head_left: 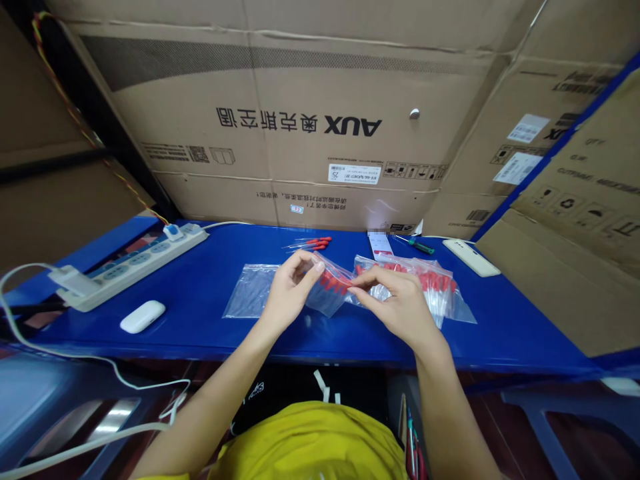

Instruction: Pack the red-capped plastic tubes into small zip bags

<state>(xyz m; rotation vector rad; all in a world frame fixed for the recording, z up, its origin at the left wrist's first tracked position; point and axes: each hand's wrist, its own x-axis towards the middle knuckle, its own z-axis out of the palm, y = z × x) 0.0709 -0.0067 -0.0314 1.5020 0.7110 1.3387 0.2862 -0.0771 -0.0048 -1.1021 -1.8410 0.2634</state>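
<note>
Between both hands, a clear zip bag (327,297) with several red-handled pieces in it is held up over the blue table. My left hand (293,283) pinches the bag's top left corner between thumb and fingers. At the other end of the top edge, my right hand (393,297) pinches the right corner. Flat on the table to the left lies another clear bag (247,293). Just right of my right hand are filled bags of red-handled pieces (437,281), partly overlapping. Beyond the hands lie several loose red-handled thin tools (317,244), their exact kind too small to tell.
A power strip (145,260) with plugs runs along the left, near a white earbud case (143,317). Toward the back are a phone (380,245), a green-handled screwdriver (420,247) and a white flat device (471,257). Cardboard panels (280,80) wall in the blue table (200,333).
</note>
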